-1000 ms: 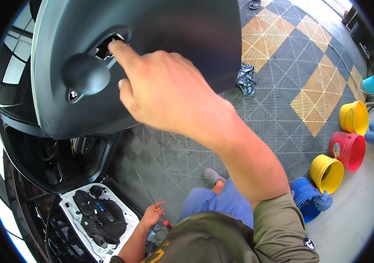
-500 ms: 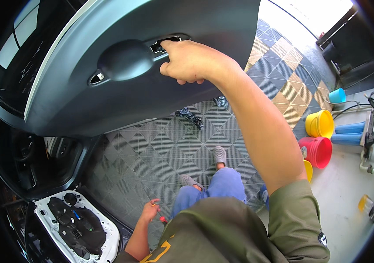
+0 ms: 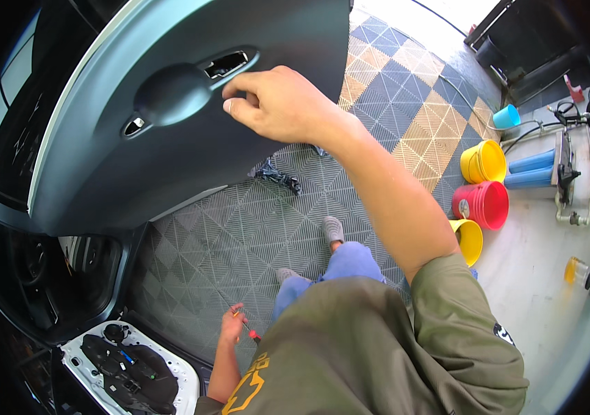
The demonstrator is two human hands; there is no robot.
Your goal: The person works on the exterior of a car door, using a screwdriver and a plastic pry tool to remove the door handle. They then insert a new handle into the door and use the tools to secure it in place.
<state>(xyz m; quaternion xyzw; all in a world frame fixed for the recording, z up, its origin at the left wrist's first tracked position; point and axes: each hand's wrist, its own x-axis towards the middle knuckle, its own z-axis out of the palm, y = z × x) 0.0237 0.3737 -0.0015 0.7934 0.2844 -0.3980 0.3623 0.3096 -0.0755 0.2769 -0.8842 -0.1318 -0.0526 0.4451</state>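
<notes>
A dark grey car door (image 3: 101, 166) stands open in front of me, without its outer handle. Its outer face has a rounded handle hollow (image 3: 170, 93), with a small hole (image 3: 134, 126) on the left and a longer slot (image 3: 226, 63) on the right. Just below that slot is my right hand (image 3: 281, 104), thumb and index finger apart, nothing visible between them; the other fingers are curled and partly hidden. Low at my left side, my left hand (image 3: 231, 325) holds a thin-shafted screwdriver with a red and black handle (image 3: 255, 337).
A trimless white inner door panel (image 3: 188, 387) with black parts is at lower left. Dark crumpled cloth or plastic (image 3: 277, 176) lies on the tiled floor (image 3: 191, 256). Yellow bucket (image 3: 486, 162), red bucket (image 3: 492, 206) and blue filter housings (image 3: 533, 169) line the right side.
My right hand has drawn back from the slot, where its index finger was, and thumb and finger now hang below it. The view has shifted to the right; the left hand still holds the screwdriver.
</notes>
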